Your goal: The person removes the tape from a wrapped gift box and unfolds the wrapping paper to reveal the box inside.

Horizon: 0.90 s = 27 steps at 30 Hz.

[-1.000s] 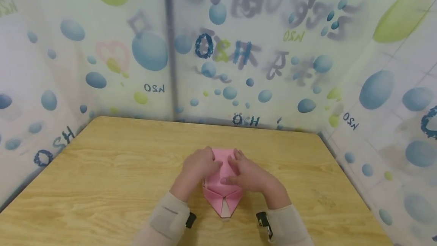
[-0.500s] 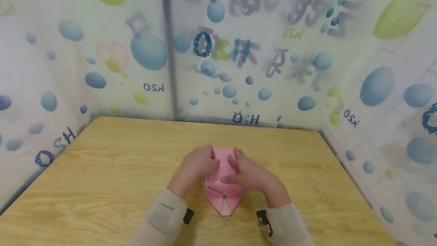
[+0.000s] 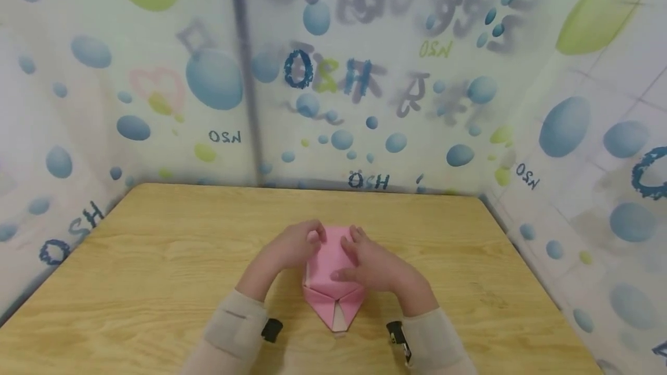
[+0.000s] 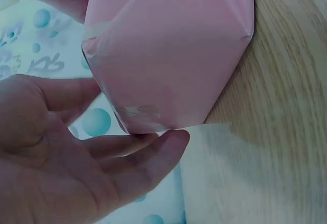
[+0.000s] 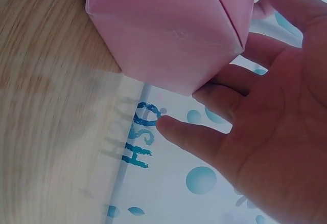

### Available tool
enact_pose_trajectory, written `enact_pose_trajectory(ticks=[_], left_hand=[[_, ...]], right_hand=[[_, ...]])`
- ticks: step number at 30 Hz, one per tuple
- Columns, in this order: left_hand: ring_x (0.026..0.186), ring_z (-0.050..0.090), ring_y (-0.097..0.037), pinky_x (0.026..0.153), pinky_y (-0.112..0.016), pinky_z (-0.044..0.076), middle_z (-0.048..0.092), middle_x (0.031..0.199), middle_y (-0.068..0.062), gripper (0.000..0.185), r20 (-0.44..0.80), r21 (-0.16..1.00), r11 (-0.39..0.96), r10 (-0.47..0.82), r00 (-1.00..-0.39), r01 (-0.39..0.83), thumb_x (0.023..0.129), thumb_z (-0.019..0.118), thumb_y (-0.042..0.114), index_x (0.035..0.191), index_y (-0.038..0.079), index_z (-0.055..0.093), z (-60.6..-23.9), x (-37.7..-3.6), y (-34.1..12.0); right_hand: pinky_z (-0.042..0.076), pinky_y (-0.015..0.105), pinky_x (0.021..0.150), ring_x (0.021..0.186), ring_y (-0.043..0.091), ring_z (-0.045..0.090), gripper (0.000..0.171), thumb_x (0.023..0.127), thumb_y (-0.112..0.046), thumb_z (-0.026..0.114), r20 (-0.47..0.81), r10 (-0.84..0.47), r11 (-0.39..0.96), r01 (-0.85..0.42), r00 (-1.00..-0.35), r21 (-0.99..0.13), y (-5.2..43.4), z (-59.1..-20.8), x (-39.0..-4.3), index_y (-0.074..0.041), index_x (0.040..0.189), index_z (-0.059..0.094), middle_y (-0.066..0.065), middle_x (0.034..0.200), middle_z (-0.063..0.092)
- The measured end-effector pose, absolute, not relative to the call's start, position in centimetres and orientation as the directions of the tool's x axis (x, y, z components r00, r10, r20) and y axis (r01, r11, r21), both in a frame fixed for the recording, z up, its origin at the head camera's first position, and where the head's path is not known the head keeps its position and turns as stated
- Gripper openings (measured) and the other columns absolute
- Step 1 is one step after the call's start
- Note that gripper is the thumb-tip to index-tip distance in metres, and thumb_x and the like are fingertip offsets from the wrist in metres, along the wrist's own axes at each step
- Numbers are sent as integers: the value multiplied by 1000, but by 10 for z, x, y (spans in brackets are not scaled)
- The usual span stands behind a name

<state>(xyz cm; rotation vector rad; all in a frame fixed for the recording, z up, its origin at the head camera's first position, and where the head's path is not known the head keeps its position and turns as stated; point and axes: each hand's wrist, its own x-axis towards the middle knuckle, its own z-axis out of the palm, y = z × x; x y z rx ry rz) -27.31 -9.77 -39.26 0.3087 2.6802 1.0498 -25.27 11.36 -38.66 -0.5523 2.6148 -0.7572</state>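
Note:
A pink paper-wrapped box [image 3: 328, 259] lies on the wooden table, its end with folded triangular flaps toward me. A pale strip shows between those flaps. My left hand [image 3: 296, 246] is at the box's far left edge; in the left wrist view, loosely bent fingertips [image 4: 176, 138] touch the narrow far edge of the wrapping. Across the top and right side rests my right hand [image 3: 377, 265], fingers spread and thumb lying on the upper face. The right wrist view has its fingers [image 5: 225, 98] along the box's edge, one finger standing away from the paper.
The wooden table [image 3: 182, 271] reaches to walls [image 3: 417, 103] covered with blue and green dots and lettering. Walls border its back, left and right sides. Dark wrist straps [image 3: 272, 330] show at both sleeves.
My left hand has drawn back leftward off the box's top to its far left edge. The right hand keeps its place on the box. The head view has shifted slightly.

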Motion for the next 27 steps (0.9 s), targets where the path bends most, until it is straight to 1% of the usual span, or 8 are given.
enact_pose_trajectory(ticks=[2,7,9,13,16,21,23,27], left_hand=[[81,57,-21,69,-32,47,69,111,-10,15,-157,720,685,311,-937,107,104,56,8,111,15,68,-394,-273,-101],[93,57,-23,73,-33,46,68,126,-10,13,-177,768,633,354,-918,96,102,62,8,106,18,70,-395,-273,-104],[95,58,-24,75,-35,46,67,128,-10,12,-182,778,622,351,-919,84,101,65,9,106,18,70,-396,-273,-104],[107,59,-27,85,-40,48,67,132,-10,10,-183,782,619,336,-924,70,100,66,9,103,17,71,-398,-272,-105],[119,56,-29,91,-44,48,66,138,-9,11,-187,787,614,329,-926,60,100,66,10,102,18,72,-399,-272,-106],[126,56,-32,97,-51,49,63,148,-11,12,-195,788,614,317,-928,45,101,67,11,105,21,74,-398,-272,-107],[137,53,-36,107,-59,47,61,152,-12,12,-191,784,618,315,-930,48,101,67,12,104,20,74,-397,-271,-106],[136,55,-34,110,-60,46,65,147,-10,8,-186,791,610,313,-931,47,101,68,15,101,19,74,-396,-273,-105]], right_hand=[[20,59,133,167,40,11,82,98,-45,75,-232,-457,781,-263,-859,-567,114,-386,-252,-11,163,40,19,179,11],[22,59,132,166,40,14,81,98,-46,75,-231,-452,785,-261,-862,-561,113,-385,-252,-10,162,42,19,179,12],[23,59,132,166,40,14,81,98,-46,75,-230,-455,788,-269,-860,-554,113,-386,-253,-10,162,42,19,179,12],[22,60,132,167,40,13,80,99,-45,74,-239,-454,794,-269,-858,-545,112,-387,-255,-11,163,42,18,179,11],[22,60,131,167,40,12,80,98,-45,75,-246,-453,794,-263,-857,-548,112,-387,-256,-12,163,41,18,179,10],[22,61,131,166,41,12,80,98,-45,75,-243,-458,792,-269,-855,-548,113,-388,-257,-12,163,41,18,179,10],[22,60,131,167,40,12,80,99,-45,74,-243,-458,792,-269,-855,-549,113,-388,-257,-13,163,41,18,179,10],[23,60,131,166,41,13,81,98,-46,74,-241,-458,793,-271,-856,-546,114,-387,-256,-12,163,41,19,179,11]])
